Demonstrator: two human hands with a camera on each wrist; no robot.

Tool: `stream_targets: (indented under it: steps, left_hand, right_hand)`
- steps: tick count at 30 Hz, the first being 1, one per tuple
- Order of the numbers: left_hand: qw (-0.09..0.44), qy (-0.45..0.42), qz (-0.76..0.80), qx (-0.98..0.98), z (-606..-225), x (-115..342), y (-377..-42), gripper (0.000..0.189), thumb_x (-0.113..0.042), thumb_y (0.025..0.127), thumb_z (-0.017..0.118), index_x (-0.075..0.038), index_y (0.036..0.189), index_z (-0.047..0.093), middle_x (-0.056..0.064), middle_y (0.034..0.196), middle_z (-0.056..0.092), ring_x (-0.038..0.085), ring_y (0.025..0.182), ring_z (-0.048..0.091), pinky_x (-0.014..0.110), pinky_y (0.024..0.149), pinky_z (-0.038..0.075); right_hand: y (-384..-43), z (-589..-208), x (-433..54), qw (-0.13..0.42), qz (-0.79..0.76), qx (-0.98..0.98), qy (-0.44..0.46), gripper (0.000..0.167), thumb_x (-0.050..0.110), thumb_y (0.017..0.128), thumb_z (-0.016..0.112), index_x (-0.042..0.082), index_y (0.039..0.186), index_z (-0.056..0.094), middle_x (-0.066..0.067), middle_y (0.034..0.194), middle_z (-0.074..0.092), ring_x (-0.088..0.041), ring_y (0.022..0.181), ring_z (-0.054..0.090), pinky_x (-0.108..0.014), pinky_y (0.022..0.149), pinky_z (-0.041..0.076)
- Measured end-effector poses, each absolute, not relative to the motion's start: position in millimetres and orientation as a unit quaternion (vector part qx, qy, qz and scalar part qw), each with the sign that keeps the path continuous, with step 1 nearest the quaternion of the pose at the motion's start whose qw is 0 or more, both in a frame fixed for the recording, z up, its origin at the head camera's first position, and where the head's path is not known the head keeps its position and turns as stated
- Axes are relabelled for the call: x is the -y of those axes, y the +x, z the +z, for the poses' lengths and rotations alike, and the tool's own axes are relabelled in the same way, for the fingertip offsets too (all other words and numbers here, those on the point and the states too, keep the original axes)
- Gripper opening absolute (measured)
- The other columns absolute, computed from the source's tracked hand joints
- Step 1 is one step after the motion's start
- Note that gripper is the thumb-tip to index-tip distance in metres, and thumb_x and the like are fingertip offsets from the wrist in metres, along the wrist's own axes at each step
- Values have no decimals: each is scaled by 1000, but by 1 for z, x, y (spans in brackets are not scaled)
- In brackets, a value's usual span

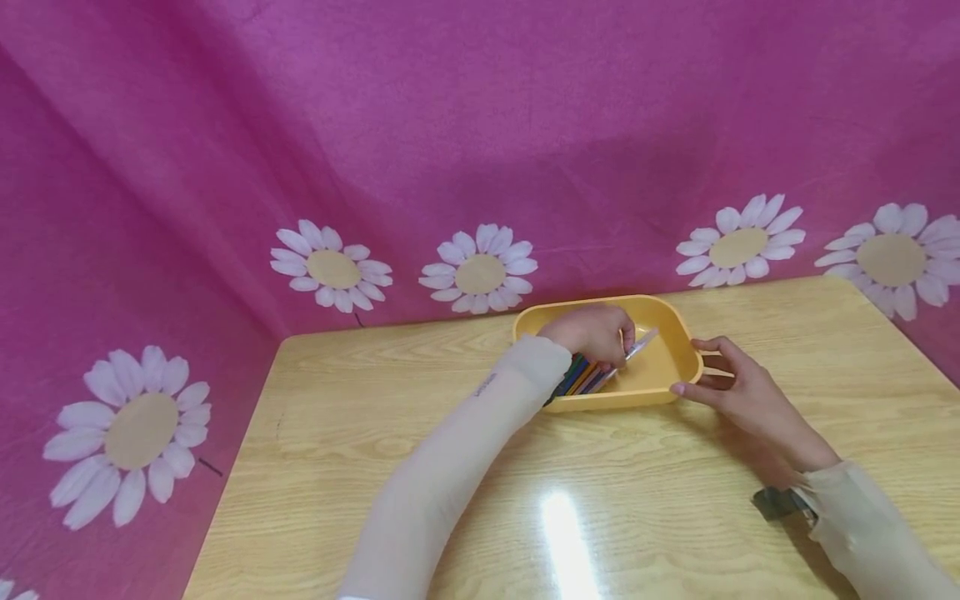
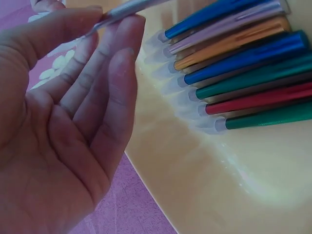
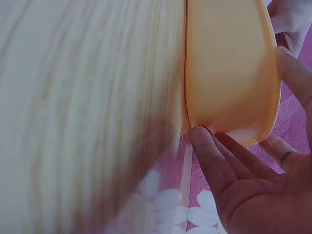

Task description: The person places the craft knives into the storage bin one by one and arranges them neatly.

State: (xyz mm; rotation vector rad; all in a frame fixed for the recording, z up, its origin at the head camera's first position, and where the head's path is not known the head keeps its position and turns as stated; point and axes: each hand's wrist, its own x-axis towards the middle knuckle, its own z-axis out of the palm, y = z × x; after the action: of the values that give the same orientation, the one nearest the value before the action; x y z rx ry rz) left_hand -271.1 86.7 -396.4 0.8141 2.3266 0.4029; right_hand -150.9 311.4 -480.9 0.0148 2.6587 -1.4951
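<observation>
A yellow plastic tray [image 1: 651,400] with a loop handle sits on the wooden table. Inside its left part, my left hand [image 1: 600,333] pinches a silvery felt-tip pen [image 2: 127,10] between thumb and fingers. Beside that hand several coloured felt-tip pens [image 2: 243,66] lie side by side in the tray, blue, lilac, orange, green and red, with translucent ends. My right hand [image 1: 753,404] grips the tray's right end around the handle, its thumb and a fingertip on opposite sides. In the head view, the left hand and sleeve partly hide the pens.
The wooden table [image 1: 360,433] extends in front and to both sides of the tray. A pink cloth [image 1: 525,125] with white daisies hangs directly behind the tray and along the left. A dark strap [image 1: 780,503] shows at the right sleeve.
</observation>
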Motion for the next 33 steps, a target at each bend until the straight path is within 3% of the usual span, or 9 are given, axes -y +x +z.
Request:
stream_targets:
  steps: [4, 7, 13, 17, 22, 27, 33]
  left_hand:
    - [317, 306, 152, -885, -397, -87, -270, 13, -15, 94, 75, -17, 97, 63, 3, 87, 74, 15, 82, 72, 21, 65, 52]
    - [310, 310, 142, -887, -397, -88, -269, 12, -16, 94, 75, -17, 96, 63, 1, 84, 73, 15, 82, 72, 20, 63, 52]
    - [299, 296, 136, -897, -403, -90, -270, 12, -15, 94, 75, -17, 93, 63, -5, 77, 64, 13, 78, 71, 23, 67, 56]
    - [290, 289, 132, -903, -406, -91, -270, 13, -13, 93, 76, -17, 91, 64, -4, 75, 67, 11, 68, 67, 20, 58, 50]
    - [272, 298, 92, -911, -409, -93, -276, 17, -11, 92, 67, -18, 77, 63, -4, 66, 68, 8, 53, 57, 21, 53, 43]
    - [267, 308, 84, -909, -413, -93, -282, 28, -12, 91, 62, -19, 64, 59, -4, 61, 67, 8, 49, 51, 22, 51, 39]
    - [262, 315, 134, -902, -400, -80, -275, 25, -19, 94, 67, -17, 70, 62, -2, 66, 68, 9, 53, 53, 21, 51, 41]
  right_hand:
    - [-149, -480, -311, 40, -480, -876, 4, 71, 41, 93, 79, 8, 146, 45, -26, 154, 46, -42, 126, 63, -11, 83, 53]
    - [-149, -480, -312, 35, -477, -878, 1, 73, 39, 92, 80, 7, 148, 43, -29, 152, 48, -47, 126, 62, -10, 82, 53]
    - [-150, -481, -311, 39, -480, -876, 0, 73, 39, 93, 79, 7, 148, 43, -28, 152, 47, -48, 128, 61, -11, 84, 54]
    - [-150, -480, -311, 41, -478, -878, 1, 74, 40, 92, 79, 6, 148, 43, -29, 152, 47, -50, 128, 61, -13, 85, 56]
    - [-152, -479, -310, 37, -475, -879, -1, 73, 39, 92, 80, 6, 146, 44, -28, 153, 46, -48, 127, 62, -12, 84, 55]
    - [-152, -479, -310, 40, -482, -875, -4, 69, 39, 93, 79, 5, 143, 45, -27, 157, 43, -47, 127, 61, -10, 83, 53]
    - [-149, -480, -310, 35, -477, -878, -8, 73, 37, 93, 79, 6, 147, 43, -30, 151, 49, -51, 128, 61, -11, 84, 55]
